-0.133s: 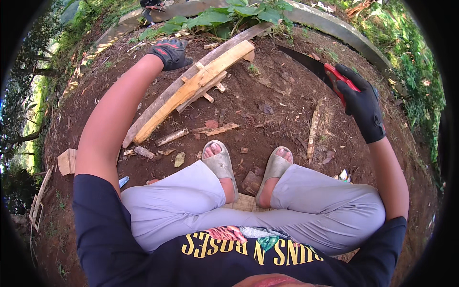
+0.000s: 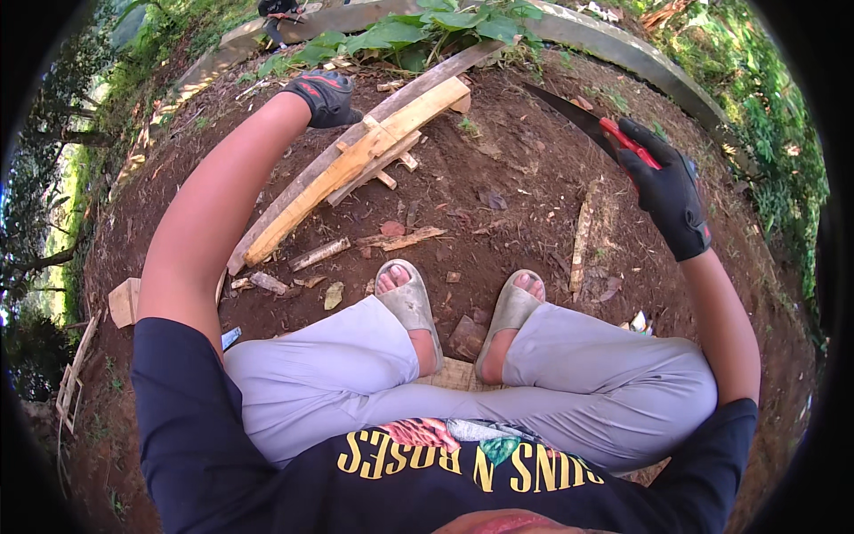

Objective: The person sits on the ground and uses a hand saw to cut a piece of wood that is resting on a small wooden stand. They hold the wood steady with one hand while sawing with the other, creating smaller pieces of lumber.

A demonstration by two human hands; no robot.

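My right hand [image 2: 665, 182], in a black glove, is closed around the red handle of a handsaw [image 2: 569, 113]. The dark blade slants up to the left above the soil, apart from the wood. My left hand [image 2: 324, 98], in a black and red glove, is curled beside the far part of a long wooden beam [image 2: 302, 203]. One digit points toward the wood; whether it touches, and what lies inside the fingers, is hidden. The beam pairs a pale plank with a greyish one. A short crosspiece [image 2: 385, 180] runs through it, and a smaller board [image 2: 374, 167] lies alongside.
Wood scraps [image 2: 320, 254] and a bark strip [image 2: 583, 240] lie on brown soil before my sandalled feet. A wood block [image 2: 124, 301] stands at left. Leafy plants [image 2: 400, 36] and a curved concrete edging [image 2: 614, 55] border the far side.
My right hand and the handsaw have shifted slightly left and up. My left hand has moved a little to the right, beside the beam.
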